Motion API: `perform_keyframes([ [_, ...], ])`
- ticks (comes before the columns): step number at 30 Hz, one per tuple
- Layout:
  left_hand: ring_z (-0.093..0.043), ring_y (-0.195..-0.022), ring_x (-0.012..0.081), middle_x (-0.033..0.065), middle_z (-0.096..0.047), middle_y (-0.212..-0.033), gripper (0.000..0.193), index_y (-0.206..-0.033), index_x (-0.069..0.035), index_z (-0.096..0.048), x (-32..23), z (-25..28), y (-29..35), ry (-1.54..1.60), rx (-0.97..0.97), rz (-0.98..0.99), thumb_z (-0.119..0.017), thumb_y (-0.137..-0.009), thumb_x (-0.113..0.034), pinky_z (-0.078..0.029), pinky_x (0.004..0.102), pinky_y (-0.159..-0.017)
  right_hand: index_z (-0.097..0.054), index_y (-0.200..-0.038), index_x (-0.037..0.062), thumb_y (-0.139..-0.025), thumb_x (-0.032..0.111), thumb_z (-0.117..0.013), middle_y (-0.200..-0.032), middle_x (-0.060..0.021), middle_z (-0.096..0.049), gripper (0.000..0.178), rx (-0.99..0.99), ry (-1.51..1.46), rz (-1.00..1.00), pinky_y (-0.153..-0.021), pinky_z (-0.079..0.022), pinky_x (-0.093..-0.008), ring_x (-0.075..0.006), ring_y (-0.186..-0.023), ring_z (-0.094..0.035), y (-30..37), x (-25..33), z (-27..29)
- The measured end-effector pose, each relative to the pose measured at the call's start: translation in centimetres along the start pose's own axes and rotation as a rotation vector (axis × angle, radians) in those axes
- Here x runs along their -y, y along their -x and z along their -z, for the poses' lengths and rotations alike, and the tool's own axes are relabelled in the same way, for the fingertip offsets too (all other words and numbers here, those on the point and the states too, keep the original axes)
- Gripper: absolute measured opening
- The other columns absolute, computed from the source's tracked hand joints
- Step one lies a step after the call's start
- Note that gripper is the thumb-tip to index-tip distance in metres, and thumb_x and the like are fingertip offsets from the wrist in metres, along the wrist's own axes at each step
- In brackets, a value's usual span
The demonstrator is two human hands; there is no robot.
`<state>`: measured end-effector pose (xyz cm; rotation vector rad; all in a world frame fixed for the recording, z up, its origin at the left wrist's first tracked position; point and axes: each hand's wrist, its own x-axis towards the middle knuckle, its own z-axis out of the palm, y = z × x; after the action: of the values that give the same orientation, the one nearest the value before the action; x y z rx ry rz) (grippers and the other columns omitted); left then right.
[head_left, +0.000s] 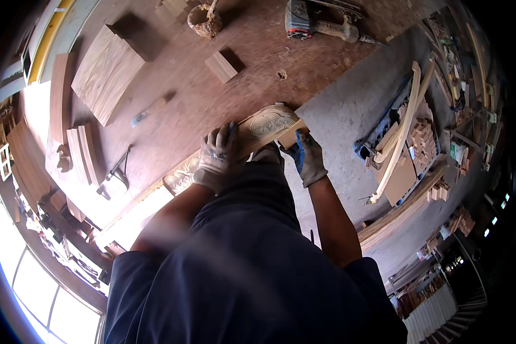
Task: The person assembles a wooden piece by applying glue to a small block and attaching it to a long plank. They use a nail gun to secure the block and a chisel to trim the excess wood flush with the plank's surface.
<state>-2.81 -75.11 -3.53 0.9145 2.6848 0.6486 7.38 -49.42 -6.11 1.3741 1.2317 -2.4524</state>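
A long wooden board carved with swirls (268, 122) lies along the near edge of the workbench. My left hand (215, 156), in a pale work glove, rests across its middle, the fingers bent over it and pressed down. At the board's right end, my right hand (307, 158) wears a grey and blue glove and is closed on a small tan block (292, 133). That block meets the board's near edge; whether it is wood or a sanding block I cannot tell. More carving (183, 173) shows left of my left hand.
On the bench (172, 69) are a wood block (221, 67), a wide curved plank (106, 74), a cordless power tool (321, 27), a round brown pot (204, 20) and a dark clamp-like tool (117, 170). A crate of wood offcuts (404, 149) stands on the floor at right.
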Motion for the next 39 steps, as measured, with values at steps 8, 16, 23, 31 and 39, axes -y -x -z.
perform_keyframes([
  [8,-0.054,-0.127,0.0419,0.0208,-0.054,-0.146,0.102,-0.158,0.002,-0.045,0.1,-0.4,0.2,0.0,-0.025,-0.018,-0.09,-0.075,-0.037,-0.045,0.0569,-0.105,-0.062,-0.142,-0.0026,-0.105,0.042,-0.074,-0.126,-0.0112,-0.068,0.059,-0.042,0.036,0.008,-0.089,-0.064,-0.0361,-0.021,-0.108,-0.07,0.0,-0.5,-0.1],
  [16,-0.053,-0.128,0.0428,0.021,-0.052,-0.148,0.104,-0.159,0.001,-0.043,0.2,-0.6,0.1,-0.009,-0.008,-0.012,-0.09,-0.075,-0.039,-0.044,0.0579,-0.106,-0.054,-0.148,-0.0018,-0.106,0.047,-0.07,-0.132,-0.0143,-0.066,0.066,0.007,0.157,0.0,-0.092,-0.065,-0.04,-0.0232,-0.113,-0.071,-0.2,-0.3,0.5],
  [23,-0.053,-0.131,0.043,0.0204,-0.053,-0.148,0.102,-0.159,0.001,-0.044,0.1,-0.1,0.1,-0.006,0.061,0.03,-0.089,-0.076,-0.04,-0.043,0.0578,-0.108,-0.047,-0.155,0.0016,-0.108,0.044,-0.069,-0.14,-0.0137,-0.063,0.068,0.055,0.075,-0.032,-0.094,-0.065,-0.0411,-0.0244,-0.119,-0.07,0.2,0.7,0.2],
  [31,-0.053,-0.13,0.0429,0.0209,-0.052,-0.147,0.1,-0.158,0.001,-0.044,0.4,-0.4,0.1,0.013,0.021,0.001,-0.088,-0.078,-0.039,-0.044,0.0589,-0.106,-0.062,-0.137,-0.0021,-0.106,0.029,-0.074,-0.123,-0.0102,-0.069,0.046,-0.052,0.173,0.029,-0.087,-0.064,-0.0344,-0.0182,-0.103,-0.071,0.5,1.0,-1.1],
  [39,-0.053,-0.128,0.0425,0.0208,-0.051,-0.148,0.099,-0.158,0.0,-0.044,0.5,-0.7,0.2,-0.012,0.007,-0.026,-0.087,-0.078,-0.04,-0.045,0.0593,-0.104,-0.069,-0.129,-0.0033,-0.106,0.029,-0.075,-0.112,-0.0079,-0.073,0.04,-0.082,0.246,0.069,-0.084,-0.063,-0.0316,-0.014,-0.095,-0.07,0.9,1.2,-1.6],
])
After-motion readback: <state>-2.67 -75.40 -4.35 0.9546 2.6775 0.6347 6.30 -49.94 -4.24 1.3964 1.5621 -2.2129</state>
